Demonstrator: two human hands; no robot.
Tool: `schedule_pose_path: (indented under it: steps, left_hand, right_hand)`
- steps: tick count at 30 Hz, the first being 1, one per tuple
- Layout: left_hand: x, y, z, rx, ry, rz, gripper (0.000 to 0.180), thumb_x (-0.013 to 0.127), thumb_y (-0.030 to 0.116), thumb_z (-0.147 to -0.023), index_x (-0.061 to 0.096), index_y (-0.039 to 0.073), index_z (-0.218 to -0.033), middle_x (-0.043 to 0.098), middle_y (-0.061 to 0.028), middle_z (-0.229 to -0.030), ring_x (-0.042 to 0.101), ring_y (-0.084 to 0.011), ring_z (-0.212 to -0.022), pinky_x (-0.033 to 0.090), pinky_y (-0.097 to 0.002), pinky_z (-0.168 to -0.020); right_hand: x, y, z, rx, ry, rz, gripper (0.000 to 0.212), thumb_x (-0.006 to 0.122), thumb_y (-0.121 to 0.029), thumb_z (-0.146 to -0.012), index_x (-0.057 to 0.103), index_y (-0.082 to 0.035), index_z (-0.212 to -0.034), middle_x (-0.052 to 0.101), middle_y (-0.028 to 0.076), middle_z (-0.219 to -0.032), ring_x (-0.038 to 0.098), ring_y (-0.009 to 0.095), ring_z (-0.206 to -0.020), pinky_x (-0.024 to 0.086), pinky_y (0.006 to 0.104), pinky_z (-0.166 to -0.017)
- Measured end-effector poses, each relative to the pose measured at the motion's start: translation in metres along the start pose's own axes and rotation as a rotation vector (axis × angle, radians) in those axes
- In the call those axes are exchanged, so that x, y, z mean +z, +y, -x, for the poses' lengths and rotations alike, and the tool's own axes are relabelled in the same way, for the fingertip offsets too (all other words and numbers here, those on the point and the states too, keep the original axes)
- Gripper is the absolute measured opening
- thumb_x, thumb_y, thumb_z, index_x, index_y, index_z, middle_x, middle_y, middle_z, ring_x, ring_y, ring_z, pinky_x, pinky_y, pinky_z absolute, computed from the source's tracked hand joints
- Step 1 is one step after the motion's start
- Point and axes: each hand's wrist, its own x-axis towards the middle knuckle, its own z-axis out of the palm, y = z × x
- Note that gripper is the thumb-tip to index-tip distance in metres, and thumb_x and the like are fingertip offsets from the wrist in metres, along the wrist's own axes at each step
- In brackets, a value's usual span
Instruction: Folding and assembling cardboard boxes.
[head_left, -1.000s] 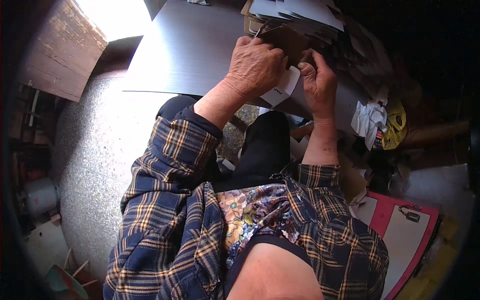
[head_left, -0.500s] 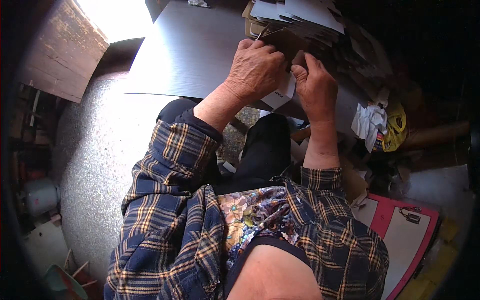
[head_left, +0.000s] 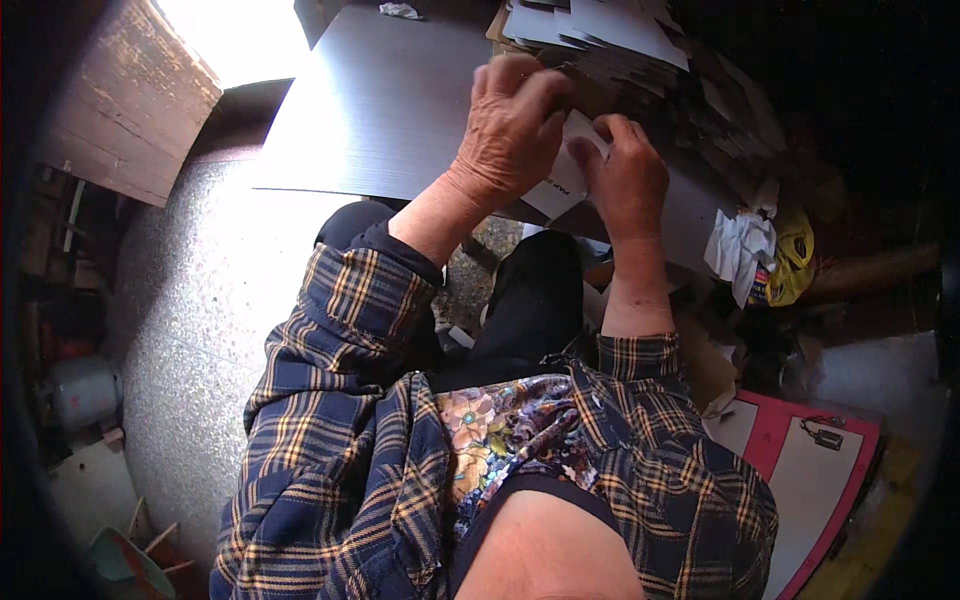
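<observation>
A small piece of thin cardboard (head_left: 563,188), white with some dark print, stands between my hands near the front edge of the table. Its brown inner side showed a moment earlier. My left hand (head_left: 512,135) bends over its left and upper side, fingers curled and smeared by motion at the tips, thumb against the white panel. On the other side my right hand (head_left: 630,175) has its fingers bent at the card's upper right edge, with the thumb blurred close to the panel. Where the fingertips meet the card is partly hidden.
A smooth grey table (head_left: 400,110) extends to the left. Stacked flat white and brown card sheets (head_left: 625,35) lie at its far side. Crumpled white paper (head_left: 740,245) and a yellow bag (head_left: 795,255) are on the right. A wooden piece of furniture (head_left: 125,100) stands far left.
The brown flap that stood up between my hands has dropped from sight, and more of the white panel shows. My left fingers have lifted and spread slightly; my right hand has shifted slightly left.
</observation>
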Motion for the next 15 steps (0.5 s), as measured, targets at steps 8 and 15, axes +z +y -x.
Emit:
schedule_pose_path:
  steps: [8,15]
  left_hand:
    - [0.002,-0.017,0.006,-0.213,-0.002,0.083,0.037,0.060,0.004,-0.075,0.054,0.011,-0.111,0.055,-0.0113,-0.105,0.051,-0.0319,-0.099,0.042,-0.0399,-0.086]
    - [0.001,-0.018,0.006,-0.126,-0.155,-0.096,0.028,0.061,0.010,-0.078,0.058,0.014,-0.106,0.057,-0.0104,-0.102,0.052,-0.0320,-0.097,0.042,-0.0412,-0.085]
  right_hand:
    - [0.004,-0.004,-0.001,-0.008,0.033,-0.134,0.041,0.070,-0.025,-0.075,0.055,-0.010,-0.110,0.062,0.014,-0.100,0.062,0.034,-0.091,0.050,0.0428,-0.074]
    - [-0.001,-0.005,-0.002,0.024,-0.021,-0.201,0.044,0.069,-0.023,-0.077,0.052,-0.012,-0.116,0.061,0.015,-0.105,0.061,0.035,-0.095,0.050,0.0416,-0.079]
